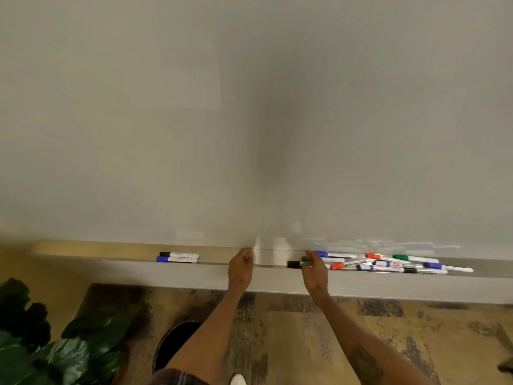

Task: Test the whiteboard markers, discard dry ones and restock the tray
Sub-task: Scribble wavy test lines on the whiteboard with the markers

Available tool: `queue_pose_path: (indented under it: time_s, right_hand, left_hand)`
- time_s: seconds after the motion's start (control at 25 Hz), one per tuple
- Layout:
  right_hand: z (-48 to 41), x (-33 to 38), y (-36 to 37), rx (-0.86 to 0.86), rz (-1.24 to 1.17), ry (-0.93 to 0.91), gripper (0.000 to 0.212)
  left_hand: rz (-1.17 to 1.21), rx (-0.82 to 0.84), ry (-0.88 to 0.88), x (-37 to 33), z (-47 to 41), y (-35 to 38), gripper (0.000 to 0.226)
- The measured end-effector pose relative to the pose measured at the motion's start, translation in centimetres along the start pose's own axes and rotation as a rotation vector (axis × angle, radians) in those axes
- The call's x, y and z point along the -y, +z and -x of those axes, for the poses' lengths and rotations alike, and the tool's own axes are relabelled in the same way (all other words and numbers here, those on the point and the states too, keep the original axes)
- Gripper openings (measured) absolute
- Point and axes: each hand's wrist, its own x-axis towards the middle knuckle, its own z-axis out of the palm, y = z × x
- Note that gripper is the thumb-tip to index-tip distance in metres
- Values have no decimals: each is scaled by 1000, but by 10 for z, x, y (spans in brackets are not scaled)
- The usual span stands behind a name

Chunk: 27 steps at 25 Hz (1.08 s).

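Note:
The whiteboard (pixel 249 107) fills the upper view, and its grey tray (pixel 111 269) runs along the bottom edge. On the tray's left part, a black-capped marker (pixel 179 254) and a blue-capped marker (pixel 176 259) lie side by side. At the right is a loose pile of several markers (pixel 388 264) with blue, red, green and black caps. My right hand (pixel 314 272) curls over a black-capped marker (pixel 293 264) at the left end of the pile, with a green cap (pixel 304 258) just behind it. My left hand (pixel 241 269) is at the tray with curled fingers and nothing visible in them.
A dark round bin (pixel 177 347) stands on the patterned floor below the tray, under my left forearm. A large-leaved green plant (pixel 55 354) fills the bottom left corner. A white shoe tip (pixel 238 380) shows at the bottom edge.

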Motion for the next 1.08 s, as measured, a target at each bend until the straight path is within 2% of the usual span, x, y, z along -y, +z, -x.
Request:
queue_pose_path:
  time_s: [0.16,0.36,0.48,0.76,0.88,1.08]
  right_hand:
    - [-5,-26,-34,-89,1,108,40]
    - [-9,-41,-55,-15,-11,194,42]
    - [-13,-46,-61,7,-16,213,40]
    - [-18,-47,-65,122,-61,226,48]
    - [-20,-49,-67,128,-104,223,46]
    - [-17,-47,-66,2,-211,135,30]
  left_hand:
    - [2,117,-33,-10,12,47,25]
    - [2,193,-108,-22,22,83,36]
    - [-12,204,-128,-26,26,95,38]
    - [-63,211,-159,-30,26,113,40]
    - [17,166,-200,-28,23,118,35]
    - [278,-5,-277,-32,24,115,25]
